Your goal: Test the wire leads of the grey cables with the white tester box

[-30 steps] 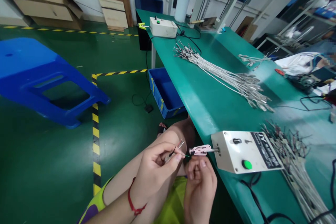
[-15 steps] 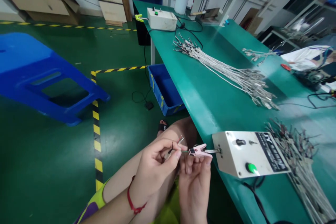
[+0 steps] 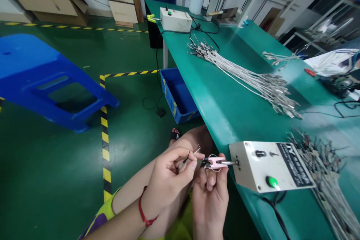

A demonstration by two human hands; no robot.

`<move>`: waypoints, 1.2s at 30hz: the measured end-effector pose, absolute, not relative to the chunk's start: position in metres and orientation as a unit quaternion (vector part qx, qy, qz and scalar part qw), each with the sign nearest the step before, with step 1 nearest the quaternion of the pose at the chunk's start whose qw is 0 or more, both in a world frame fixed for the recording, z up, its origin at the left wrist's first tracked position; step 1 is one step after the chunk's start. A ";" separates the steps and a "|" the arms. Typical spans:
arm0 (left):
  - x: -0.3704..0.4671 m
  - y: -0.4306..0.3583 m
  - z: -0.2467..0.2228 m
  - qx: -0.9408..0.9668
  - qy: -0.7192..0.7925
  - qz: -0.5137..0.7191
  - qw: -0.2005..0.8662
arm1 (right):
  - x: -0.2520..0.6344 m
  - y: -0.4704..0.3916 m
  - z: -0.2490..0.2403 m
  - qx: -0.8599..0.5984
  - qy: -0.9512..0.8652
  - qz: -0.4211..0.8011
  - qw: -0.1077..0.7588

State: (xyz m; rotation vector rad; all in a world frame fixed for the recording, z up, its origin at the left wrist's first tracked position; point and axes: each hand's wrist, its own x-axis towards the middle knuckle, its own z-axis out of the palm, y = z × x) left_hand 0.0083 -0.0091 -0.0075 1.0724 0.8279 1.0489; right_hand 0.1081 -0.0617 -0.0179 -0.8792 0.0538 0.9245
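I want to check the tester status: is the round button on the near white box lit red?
No, the round button on the white box beside the right hand shows green.

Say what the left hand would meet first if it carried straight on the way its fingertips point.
Probably the pink clip, pinched by the right hand, at the white box; the left hand points its thin wire there.

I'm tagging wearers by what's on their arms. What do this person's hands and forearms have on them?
Both hands are bare, with no gloves or rings visible. The left hand has a thin red cord bracelet around its wrist. The right hand shows nothing on it; its wrist is cut off by the frame. No sleeves reach either forearm.
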 end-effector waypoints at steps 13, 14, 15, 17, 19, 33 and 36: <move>0.013 -0.014 -0.007 0.521 0.382 0.480 0.594 | 0.108 -0.062 -0.022 -0.417 0.008 0.426 0.803; 0.014 -0.015 -0.007 0.524 0.384 0.480 0.590 | 0.107 -0.062 -0.022 -0.419 0.010 0.425 0.802; 0.014 -0.015 -0.007 0.527 0.386 0.479 0.586 | 0.107 -0.062 -0.022 -0.420 0.012 0.425 0.802; 0.014 -0.016 -0.007 0.533 0.390 0.479 0.578 | 0.107 -0.062 -0.021 -0.420 0.013 0.425 0.802; 0.014 -0.017 -0.007 0.536 0.390 0.483 0.572 | 0.106 -0.062 -0.021 -0.419 0.012 0.424 0.803; 0.016 -0.020 -0.005 0.540 0.404 0.485 0.557 | 0.105 -0.061 -0.017 -0.424 -0.005 0.423 0.801; 0.016 -0.023 -0.004 0.548 0.404 0.483 0.551 | 0.102 -0.064 -0.017 -0.438 -0.026 0.426 0.791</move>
